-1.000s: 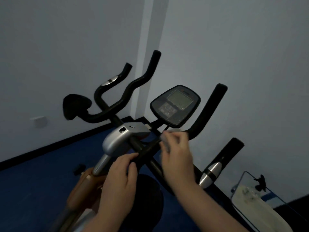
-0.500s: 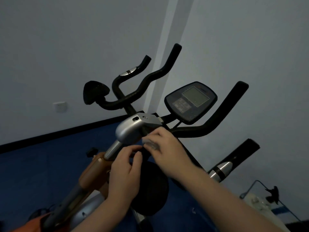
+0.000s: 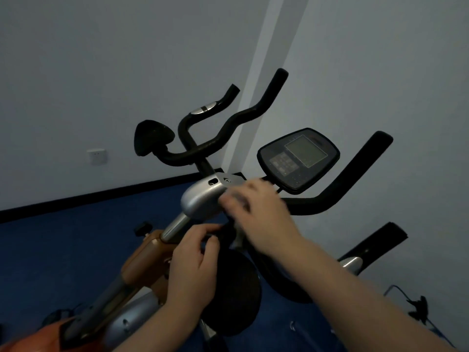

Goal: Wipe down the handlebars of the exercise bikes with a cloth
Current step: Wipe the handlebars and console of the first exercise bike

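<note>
Cloth (image 3: pixel 237 199): small, pale, blurred, pinched under the fingers of the right hand (image 3: pixel 258 212) against the silver stem housing (image 3: pixel 203 199), at the junction of the black handlebars (image 3: pixel 337 189); left hand (image 3: pixel 195 265) lies just below, fingers curled round the dark bar beneath the housing; console (image 3: pixel 298 158) sits immediately beyond the right hand; blue floor (image 3: pixel 76 237) below.

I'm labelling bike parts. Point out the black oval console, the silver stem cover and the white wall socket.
Black oval console (image 3: pixel 298 160): head view, its grey screen.
Silver stem cover (image 3: pixel 200 199): head view, rounded top.
White wall socket (image 3: pixel 96 156): head view, faceplate centre.
</note>
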